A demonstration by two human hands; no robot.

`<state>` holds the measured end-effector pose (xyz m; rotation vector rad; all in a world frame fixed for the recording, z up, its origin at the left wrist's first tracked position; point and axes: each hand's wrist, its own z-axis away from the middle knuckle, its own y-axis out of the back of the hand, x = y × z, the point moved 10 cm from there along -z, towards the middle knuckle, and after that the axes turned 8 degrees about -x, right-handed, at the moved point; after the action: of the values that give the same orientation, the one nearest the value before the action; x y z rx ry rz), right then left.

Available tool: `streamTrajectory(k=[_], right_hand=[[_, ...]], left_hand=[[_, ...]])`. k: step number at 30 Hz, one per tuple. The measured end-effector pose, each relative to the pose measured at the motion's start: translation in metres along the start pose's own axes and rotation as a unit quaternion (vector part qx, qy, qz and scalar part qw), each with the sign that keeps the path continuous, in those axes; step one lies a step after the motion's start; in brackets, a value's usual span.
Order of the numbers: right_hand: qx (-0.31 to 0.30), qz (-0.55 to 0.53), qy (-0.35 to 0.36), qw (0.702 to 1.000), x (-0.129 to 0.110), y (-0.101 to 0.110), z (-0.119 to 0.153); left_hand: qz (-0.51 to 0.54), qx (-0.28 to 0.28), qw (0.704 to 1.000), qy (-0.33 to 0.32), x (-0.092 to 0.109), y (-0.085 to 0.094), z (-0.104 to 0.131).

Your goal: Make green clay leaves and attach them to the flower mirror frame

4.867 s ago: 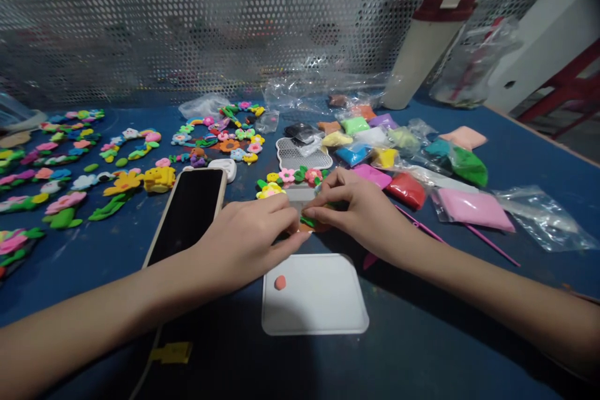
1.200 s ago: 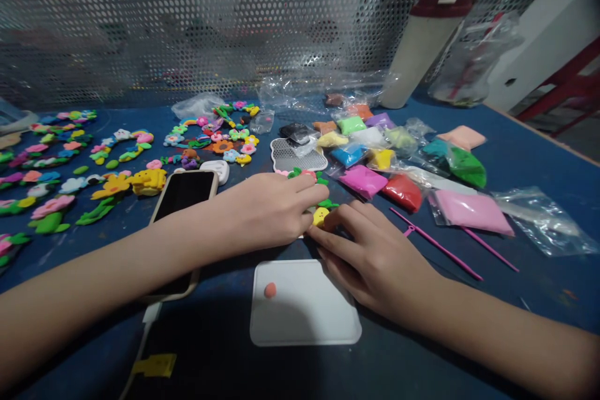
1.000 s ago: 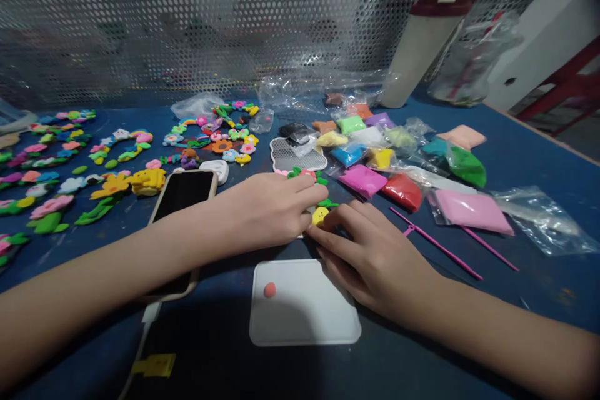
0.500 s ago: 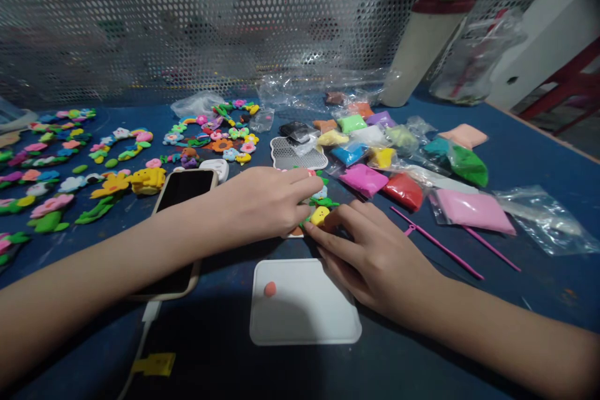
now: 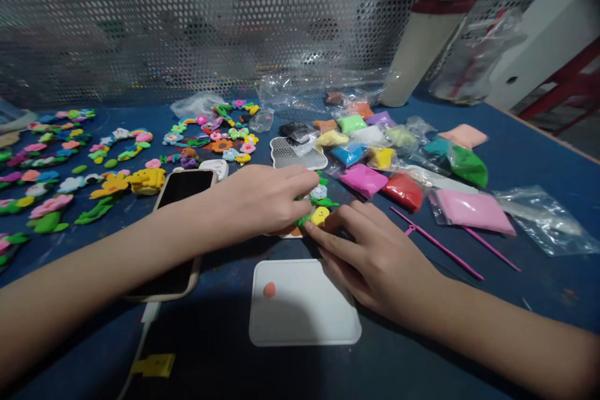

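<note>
Since the clay-decorated piece on the bench looks light and easily dented, its rim seems safest, the left hand curled over it, the right hand bent beside it, both grips unclear from here.

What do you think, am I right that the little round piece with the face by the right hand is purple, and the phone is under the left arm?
Not quite. The little round piece with the face by the right hand is yellow, not purple; the head view shows it. And yes, the phone is under the left arm.
</note>
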<state>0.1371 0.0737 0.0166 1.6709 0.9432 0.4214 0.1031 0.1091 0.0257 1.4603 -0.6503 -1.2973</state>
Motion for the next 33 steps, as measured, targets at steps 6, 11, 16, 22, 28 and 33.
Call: streamTrajectory(k=[6,11,16,22,28,33], right_hand=[[-0.011,0.017,-0.001,1.000,0.000,-0.004,0.000],[0.010,0.030,0.019,0.999,-0.004,0.006,0.001],[0.036,-0.014,0.052,0.998,-0.011,0.021,0.006],[0.004,-0.050,0.019,0.999,-0.006,0.010,0.006],[0.002,-0.041,0.002,0.999,-0.003,0.007,0.003],[-0.012,-0.042,-0.005,0.999,-0.002,0.003,0.001]], left_hand=[[-0.008,0.013,1.000,-0.024,0.006,-0.004,-0.001],[-0.040,0.043,0.998,-0.009,0.001,0.004,0.001],[-0.070,0.076,0.994,0.036,-0.008,0.020,0.009],[0.039,0.036,0.992,0.114,-0.022,0.010,0.010],[0.192,-0.010,0.975,0.111,-0.020,-0.015,0.005],[0.157,-0.013,0.979,0.131,-0.018,-0.022,0.003]])
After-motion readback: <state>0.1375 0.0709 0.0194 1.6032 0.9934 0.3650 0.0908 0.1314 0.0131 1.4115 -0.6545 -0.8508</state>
